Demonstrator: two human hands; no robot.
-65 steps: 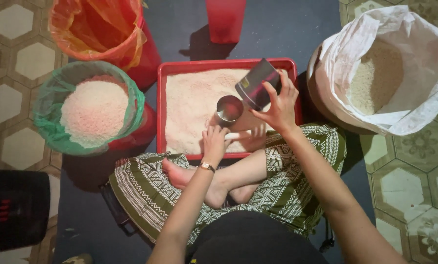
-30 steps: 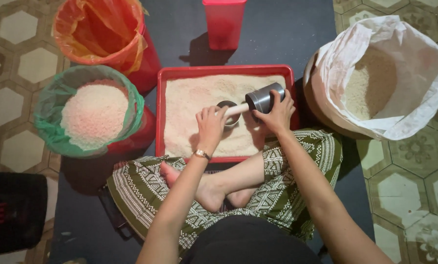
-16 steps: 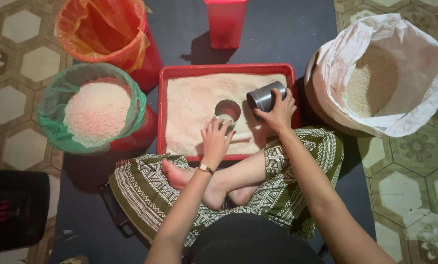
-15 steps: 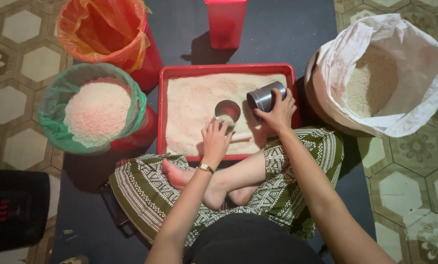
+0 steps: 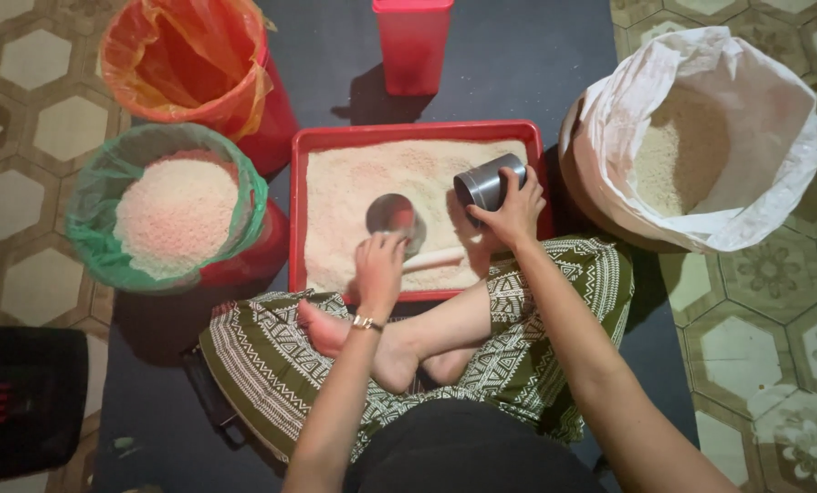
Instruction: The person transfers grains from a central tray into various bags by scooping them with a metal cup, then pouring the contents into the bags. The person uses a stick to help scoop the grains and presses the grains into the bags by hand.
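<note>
Over the red tray [image 5: 297, 215], our right hand [image 5: 511, 212] grips the steel cup [image 5: 487, 181]; our left hand [image 5: 379, 265] clasps the scoop [image 5: 392, 215]. We should tip gently.

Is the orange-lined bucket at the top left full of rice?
No, the orange-lined bucket looks empty inside, while the green-lined bucket beside it holds a heap of white rice.

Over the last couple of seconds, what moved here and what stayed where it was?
The right hand brought the metal cup from an upright tilt down onto its side over the right part of the red tray. The left hand slid back toward the near edge, off the round metal scoop, and now rests near its pale handle. The white sack, green-lined bucket and orange-lined bucket stayed put.
</note>
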